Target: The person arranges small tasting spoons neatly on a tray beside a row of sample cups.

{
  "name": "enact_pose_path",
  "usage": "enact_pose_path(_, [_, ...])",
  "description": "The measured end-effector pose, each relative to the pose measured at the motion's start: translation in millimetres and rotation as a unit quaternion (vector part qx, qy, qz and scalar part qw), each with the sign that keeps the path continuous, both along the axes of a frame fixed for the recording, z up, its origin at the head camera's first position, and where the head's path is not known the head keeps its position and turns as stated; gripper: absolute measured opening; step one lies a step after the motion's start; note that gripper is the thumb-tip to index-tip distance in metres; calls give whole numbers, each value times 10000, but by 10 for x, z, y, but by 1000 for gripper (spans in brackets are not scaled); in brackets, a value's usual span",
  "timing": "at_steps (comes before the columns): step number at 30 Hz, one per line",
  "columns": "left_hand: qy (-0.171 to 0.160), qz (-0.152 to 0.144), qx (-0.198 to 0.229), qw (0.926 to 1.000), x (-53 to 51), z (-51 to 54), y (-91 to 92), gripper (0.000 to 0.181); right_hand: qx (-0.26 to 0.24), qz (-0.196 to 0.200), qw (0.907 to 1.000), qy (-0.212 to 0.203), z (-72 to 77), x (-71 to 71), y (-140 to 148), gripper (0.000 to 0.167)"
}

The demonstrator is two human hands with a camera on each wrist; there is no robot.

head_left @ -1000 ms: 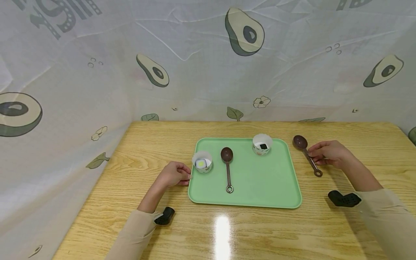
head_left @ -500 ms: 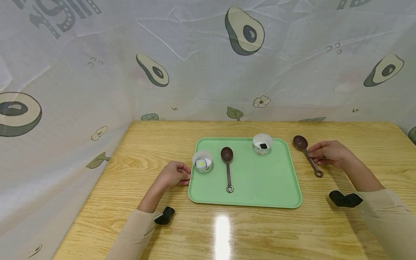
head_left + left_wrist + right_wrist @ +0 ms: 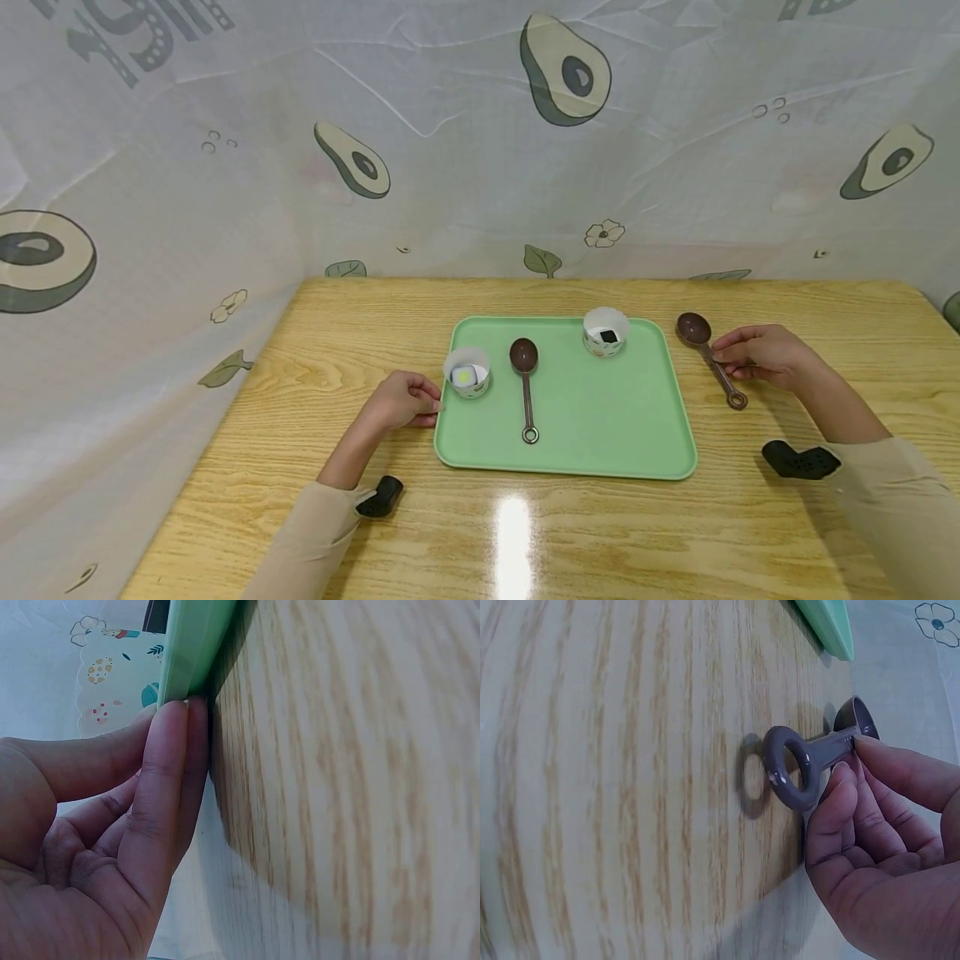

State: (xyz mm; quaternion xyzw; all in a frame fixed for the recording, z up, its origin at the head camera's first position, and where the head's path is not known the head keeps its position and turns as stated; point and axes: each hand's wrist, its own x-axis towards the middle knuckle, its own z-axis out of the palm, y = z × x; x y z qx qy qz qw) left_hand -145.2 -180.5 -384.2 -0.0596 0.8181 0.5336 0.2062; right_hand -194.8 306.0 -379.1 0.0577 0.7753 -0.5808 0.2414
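The left hand (image 3: 402,402) pinches the left rim of the green tray (image 3: 600,433); in the left wrist view, thumb and fingers (image 3: 161,757) meet at the tray's edge (image 3: 196,645). To the right of the tray, the right hand (image 3: 767,357) pinches the handle of a brown spoon (image 3: 693,329). The right wrist view shows thumb and fingers on that handle, its ring end (image 3: 802,796) slightly off the wood. On the tray lie another brown spoon (image 3: 523,357), a paper cup (image 3: 472,389) with a pale, yellow-centred item at left, and a paper cup (image 3: 604,343) with a black piece at the back.
The wooden table (image 3: 450,533) carries the tray, with a bright reflection near its front. A printed cloth (image 3: 465,167) hangs behind and along the left side. Black devices sit at the left cuff (image 3: 380,497) and the right cuff (image 3: 801,461).
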Motion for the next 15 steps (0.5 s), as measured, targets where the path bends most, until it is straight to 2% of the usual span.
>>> enact_pose_path(15, [-53, 31, -50, 10000, -2, 17, 9, 9, -149, 68, 9999, 22, 40, 5, -26, 9])
